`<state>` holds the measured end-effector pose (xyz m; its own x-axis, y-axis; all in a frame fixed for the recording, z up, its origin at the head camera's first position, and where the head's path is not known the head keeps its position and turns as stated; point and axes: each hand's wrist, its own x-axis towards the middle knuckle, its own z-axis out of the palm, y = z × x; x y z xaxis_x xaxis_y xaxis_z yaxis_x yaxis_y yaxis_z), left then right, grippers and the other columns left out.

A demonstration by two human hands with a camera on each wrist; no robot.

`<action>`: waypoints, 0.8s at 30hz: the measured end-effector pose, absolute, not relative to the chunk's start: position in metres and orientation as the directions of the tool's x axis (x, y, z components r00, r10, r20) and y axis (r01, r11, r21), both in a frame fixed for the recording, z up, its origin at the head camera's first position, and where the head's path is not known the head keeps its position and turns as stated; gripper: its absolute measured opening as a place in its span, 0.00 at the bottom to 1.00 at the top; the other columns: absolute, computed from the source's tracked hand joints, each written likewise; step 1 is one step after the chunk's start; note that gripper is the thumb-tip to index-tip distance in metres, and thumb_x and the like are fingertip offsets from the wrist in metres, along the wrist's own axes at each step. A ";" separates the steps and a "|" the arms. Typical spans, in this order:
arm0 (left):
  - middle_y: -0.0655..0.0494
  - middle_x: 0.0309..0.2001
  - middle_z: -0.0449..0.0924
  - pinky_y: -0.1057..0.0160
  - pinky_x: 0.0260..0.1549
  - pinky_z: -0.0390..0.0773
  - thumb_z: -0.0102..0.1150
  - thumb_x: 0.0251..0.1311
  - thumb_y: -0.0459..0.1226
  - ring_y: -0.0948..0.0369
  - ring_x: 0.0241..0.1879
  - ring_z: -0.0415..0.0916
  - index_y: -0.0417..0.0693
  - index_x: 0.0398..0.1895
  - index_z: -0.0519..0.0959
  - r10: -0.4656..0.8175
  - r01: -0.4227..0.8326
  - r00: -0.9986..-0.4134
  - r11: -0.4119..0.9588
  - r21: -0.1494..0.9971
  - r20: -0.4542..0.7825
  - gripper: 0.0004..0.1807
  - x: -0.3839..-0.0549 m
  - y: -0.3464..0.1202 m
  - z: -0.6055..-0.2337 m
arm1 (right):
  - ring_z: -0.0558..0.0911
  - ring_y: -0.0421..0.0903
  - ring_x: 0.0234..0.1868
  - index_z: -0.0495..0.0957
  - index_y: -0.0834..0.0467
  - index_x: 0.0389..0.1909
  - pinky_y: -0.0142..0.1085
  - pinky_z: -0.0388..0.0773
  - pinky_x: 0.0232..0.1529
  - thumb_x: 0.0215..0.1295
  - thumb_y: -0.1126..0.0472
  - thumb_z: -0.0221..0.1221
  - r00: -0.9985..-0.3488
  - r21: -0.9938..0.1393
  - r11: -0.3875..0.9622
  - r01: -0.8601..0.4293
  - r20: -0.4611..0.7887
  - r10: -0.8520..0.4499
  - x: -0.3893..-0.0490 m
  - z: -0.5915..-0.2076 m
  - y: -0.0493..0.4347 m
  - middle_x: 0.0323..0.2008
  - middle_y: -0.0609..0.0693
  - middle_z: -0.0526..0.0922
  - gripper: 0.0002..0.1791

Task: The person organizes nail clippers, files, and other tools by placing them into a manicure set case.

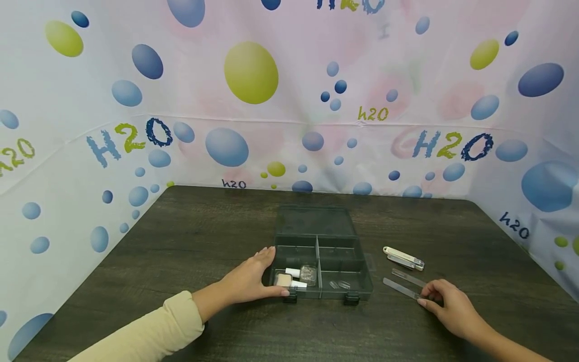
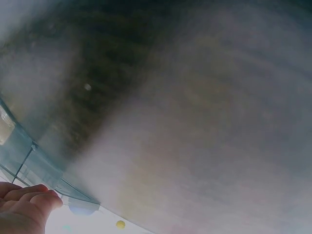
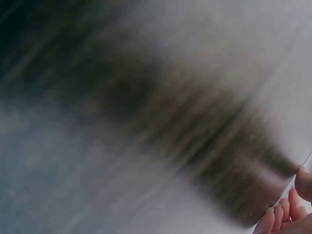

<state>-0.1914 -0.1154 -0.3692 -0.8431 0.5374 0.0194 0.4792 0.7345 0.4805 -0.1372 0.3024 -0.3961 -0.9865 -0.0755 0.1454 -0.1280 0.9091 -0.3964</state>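
Observation:
A dark see-through plastic organizer box (image 1: pixel 319 294) stands on the table with its lid (image 1: pixel 314 221) folded back. My left hand (image 1: pixel 246 276) rests against its left side, fingers spread along the wall and thumb on the front edge. In the front left compartment lie two nail polish bottles with white caps, one beige (image 1: pixel 283 280) and one clear and glittery (image 1: pixel 308 274). Small clear pieces (image 1: pixel 340 285) are in the front right one. To the box's right, my right hand (image 1: pixel 448 304) pinches the near end of a light grey nail file (image 1: pixel 399 287). A second, see-through strip (image 1: pixel 407 277) lies beside it, its near end by the fingers.
Behind the strips lies a cream and silver tool (image 1: pixel 403 258) that looks like nail clippers. The dark wooden table (image 1: pixel 203 221) is bordered by a patterned curtain (image 1: pixel 289 151) at the back and sides. Two latches (image 1: pixel 351 298) sit at the box's front.

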 end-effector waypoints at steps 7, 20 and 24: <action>0.37 0.70 0.53 0.41 0.62 0.61 0.61 0.49 0.60 0.43 0.70 0.51 0.32 0.69 0.53 0.533 0.469 -0.846 0.735 0.489 0.009 0.55 -0.191 -0.115 -0.370 | 0.64 0.30 0.25 0.75 0.57 0.28 0.29 0.67 0.25 0.53 0.64 0.65 -0.987 -0.400 0.906 -0.137 0.135 -0.089 -0.137 -0.395 0.302 0.28 0.45 0.73 0.06; 0.37 0.69 0.54 0.41 0.62 0.61 0.62 0.49 0.60 0.43 0.70 0.52 0.31 0.69 0.54 0.537 0.480 -0.843 0.733 0.482 0.025 0.55 -0.190 -0.115 -0.368 | 0.67 0.29 0.20 0.79 0.59 0.29 0.29 0.68 0.22 0.54 0.65 0.63 -0.987 -0.394 0.906 -0.156 0.100 -0.127 -0.142 -0.386 0.302 0.23 0.44 0.77 0.03; 0.37 0.69 0.54 0.41 0.62 0.60 0.62 0.49 0.60 0.44 0.70 0.51 0.32 0.69 0.53 0.535 0.475 -0.845 0.735 0.483 0.016 0.55 -0.191 -0.115 -0.369 | 0.67 0.29 0.21 0.79 0.59 0.28 0.29 0.68 0.22 0.53 0.66 0.64 -0.982 -0.393 0.903 -0.171 0.143 -0.124 -0.142 -0.386 0.300 0.24 0.44 0.77 0.03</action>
